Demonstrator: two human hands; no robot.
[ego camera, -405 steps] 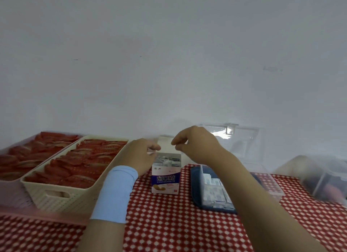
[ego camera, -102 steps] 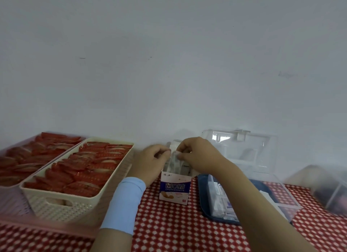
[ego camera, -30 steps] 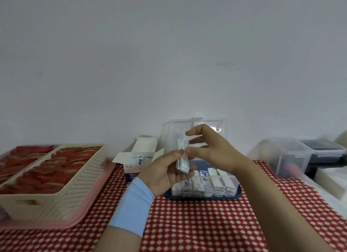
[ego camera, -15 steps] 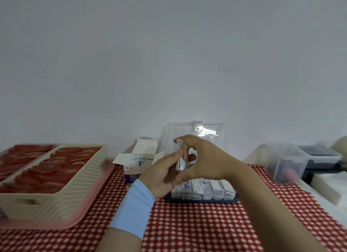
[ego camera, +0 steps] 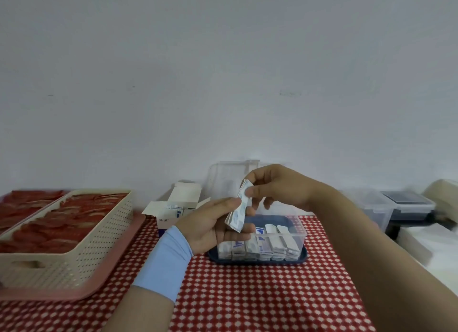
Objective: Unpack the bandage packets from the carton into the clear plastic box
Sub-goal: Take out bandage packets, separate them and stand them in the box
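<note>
A small stack of white-and-blue bandage packets (ego camera: 238,211) is held between both hands, above the near-left corner of the clear plastic box (ego camera: 298,232). My left hand (ego camera: 215,226) supports the stack from below with thumb and fingers; my right hand (ego camera: 275,186) pinches its top end. The box has a dark blue base and its lid stands raised behind; a row of packets (ego camera: 262,245) stands upright inside it. The open white carton (ego camera: 176,208) with blue print sits left of the box, flaps up, more packets showing inside.
A cream perforated basket (ego camera: 99,235) of red items sits on a pink tray (ego camera: 109,274) at the left. Clear and dark lidded containers (ego camera: 396,208) stand at the right. A red-and-white checked cloth (ego camera: 247,294) covers the table; a grey wall rises behind.
Both hands have lowered the stack of packets slightly toward the box, and it has tilted from upright to leaning. The carton and box have not moved.
</note>
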